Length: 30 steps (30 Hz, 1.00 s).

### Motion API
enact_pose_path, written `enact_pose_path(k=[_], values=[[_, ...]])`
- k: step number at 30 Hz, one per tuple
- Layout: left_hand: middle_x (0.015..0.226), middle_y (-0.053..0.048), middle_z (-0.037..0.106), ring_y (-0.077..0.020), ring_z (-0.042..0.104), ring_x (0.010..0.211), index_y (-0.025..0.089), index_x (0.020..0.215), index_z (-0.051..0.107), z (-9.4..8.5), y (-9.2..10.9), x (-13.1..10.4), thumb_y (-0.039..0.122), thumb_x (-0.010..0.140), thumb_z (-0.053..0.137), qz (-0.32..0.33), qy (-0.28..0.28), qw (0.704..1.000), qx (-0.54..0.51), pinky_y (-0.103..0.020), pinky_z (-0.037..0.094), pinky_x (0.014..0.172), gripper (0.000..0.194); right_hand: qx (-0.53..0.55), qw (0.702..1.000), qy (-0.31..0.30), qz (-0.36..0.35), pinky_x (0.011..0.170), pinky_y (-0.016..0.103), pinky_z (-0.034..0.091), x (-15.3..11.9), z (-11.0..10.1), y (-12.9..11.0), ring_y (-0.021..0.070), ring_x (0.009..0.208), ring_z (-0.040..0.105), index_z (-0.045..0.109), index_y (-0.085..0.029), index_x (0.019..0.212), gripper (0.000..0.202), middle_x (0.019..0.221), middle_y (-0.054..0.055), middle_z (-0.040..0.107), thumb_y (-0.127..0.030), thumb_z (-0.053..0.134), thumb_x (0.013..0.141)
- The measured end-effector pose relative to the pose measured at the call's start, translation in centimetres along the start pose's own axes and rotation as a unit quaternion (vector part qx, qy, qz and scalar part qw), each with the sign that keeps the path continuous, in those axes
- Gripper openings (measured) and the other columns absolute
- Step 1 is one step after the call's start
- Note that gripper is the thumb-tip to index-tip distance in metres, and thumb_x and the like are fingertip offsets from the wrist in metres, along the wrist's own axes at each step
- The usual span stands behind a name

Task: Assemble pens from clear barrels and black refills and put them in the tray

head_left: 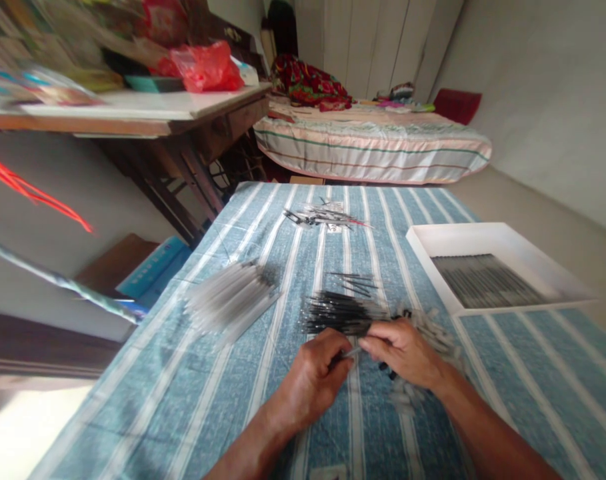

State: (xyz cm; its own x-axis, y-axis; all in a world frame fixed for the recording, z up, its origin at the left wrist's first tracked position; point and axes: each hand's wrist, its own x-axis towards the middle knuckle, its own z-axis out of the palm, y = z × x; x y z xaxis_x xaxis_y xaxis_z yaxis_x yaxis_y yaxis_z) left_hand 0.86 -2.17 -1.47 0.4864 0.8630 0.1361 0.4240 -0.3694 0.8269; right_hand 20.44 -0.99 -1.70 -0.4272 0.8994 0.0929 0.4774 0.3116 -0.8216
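Note:
My left hand and my right hand meet over the cloth, both closed. Between their fingertips they pinch a thin, greyish, see-through pen; most of it is hidden by the fingers. Just beyond the hands lies a pile of slim black pen refills, with a few loose refills behind it. Small whitish and black pen parts, probably caps, are heaped beside and partly under my right hand. Left of the refills is a blurred bundle of clear pen barrels.
A white open box at the right holds a row of dark-cored pens. Thin scraps lie at the far end of the striped blue tablecloth. A cluttered desk stands at left, a bed behind.

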Motion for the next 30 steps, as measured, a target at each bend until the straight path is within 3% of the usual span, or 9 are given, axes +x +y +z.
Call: enact_pose_path(k=[7, 14, 20, 23, 26, 28, 30], values=[[0.092, -0.006, 0.062, -0.0162, 0.06, 0.087, 0.018, 0.095, 0.061, -0.6, 0.4, 0.2, 0.012, 0.086, 0.049, 0.043, 0.004, 0.999, 0.022, -0.025, 0.048, 0.078, 0.016, 0.038, 0.999, 0.013, 0.021, 0.047, 0.019, 0.032, 0.3, 0.0, -0.1, 0.0081, 0.048, 0.046, 0.051, -0.017, 0.057, 0.032, 0.05, -0.004, 0.049, -0.029, 0.048, 0.087], [0.093, -0.007, 0.062, -0.0163, 0.062, 0.087, 0.019, 0.09, 0.062, -0.5, 0.0, 0.3, 0.013, 0.088, 0.045, 0.06, -0.005, 0.997, 0.057, -0.024, 0.05, 0.079, 0.018, 0.045, 0.998, 0.03, 0.027, 0.044, 0.019, 0.027, 0.3, 0.1, -0.4, 0.0067, 0.044, 0.042, 0.047, -0.017, 0.051, 0.034, 0.046, -0.005, 0.045, -0.026, 0.05, 0.084], [0.092, -0.007, 0.064, -0.0167, 0.063, 0.085, 0.019, 0.09, 0.061, -0.2, -0.2, 0.2, 0.016, 0.087, 0.048, 0.07, 0.033, 0.993, 0.083, -0.024, 0.051, 0.077, 0.014, 0.046, 0.998, 0.028, 0.021, 0.044, 0.019, 0.028, 0.3, 0.0, -0.5, 0.0066, 0.044, 0.041, 0.048, -0.017, 0.052, 0.035, 0.046, -0.005, 0.045, -0.028, 0.05, 0.085], [0.087, -0.006, 0.065, -0.0173, 0.064, 0.079, 0.02, 0.085, 0.061, -0.6, -0.2, 0.2, 0.02, 0.085, 0.053, 0.057, 0.071, 0.992, 0.092, -0.025, 0.052, 0.072, 0.008, -0.014, 0.996, 0.088, 0.023, 0.047, 0.019, 0.033, 0.3, -1.3, 0.7, 0.0086, 0.048, 0.046, 0.055, -0.017, 0.057, 0.036, 0.049, -0.004, 0.05, -0.036, 0.051, 0.087], [0.077, -0.002, 0.065, -0.0153, 0.062, 0.065, 0.021, 0.082, 0.061, -1.0, -0.3, 0.1, 0.027, 0.081, 0.058, 0.028, 0.138, 0.984, 0.106, -0.025, 0.05, 0.063, 0.007, -0.196, 0.958, 0.189, 0.096, 0.055, 0.021, 0.037, 0.2, -3.4, 2.3, 0.0131, 0.058, 0.057, 0.066, -0.018, 0.073, 0.029, 0.062, 0.001, 0.064, -0.04, 0.052, 0.087], [0.068, 0.002, 0.063, -0.0128, 0.058, 0.055, 0.021, 0.08, 0.061, -1.2, -0.4, 0.1, 0.031, 0.079, 0.06, -0.006, 0.181, 0.977, 0.114, -0.023, 0.047, 0.056, 0.01, -0.331, 0.909, 0.183, 0.173, 0.057, 0.024, 0.037, 0.3, -4.4, 3.1, 0.0171, 0.064, 0.063, 0.07, -0.021, 0.078, 0.028, 0.069, 0.004, 0.07, -0.039, 0.051, 0.087], [0.059, 0.004, 0.058, -0.0109, 0.052, 0.046, 0.021, 0.078, 0.061, -1.3, -0.6, 0.1, 0.035, 0.078, 0.061, -0.049, 0.206, 0.972, 0.104, -0.021, 0.041, 0.048, 0.013, -0.412, 0.872, 0.132, 0.228, 0.058, 0.026, 0.037, 0.6, -4.8, 3.3, 0.0211, 0.07, 0.066, 0.071, -0.021, 0.077, 0.031, 0.073, 0.008, 0.072, -0.039, 0.049, 0.088]])
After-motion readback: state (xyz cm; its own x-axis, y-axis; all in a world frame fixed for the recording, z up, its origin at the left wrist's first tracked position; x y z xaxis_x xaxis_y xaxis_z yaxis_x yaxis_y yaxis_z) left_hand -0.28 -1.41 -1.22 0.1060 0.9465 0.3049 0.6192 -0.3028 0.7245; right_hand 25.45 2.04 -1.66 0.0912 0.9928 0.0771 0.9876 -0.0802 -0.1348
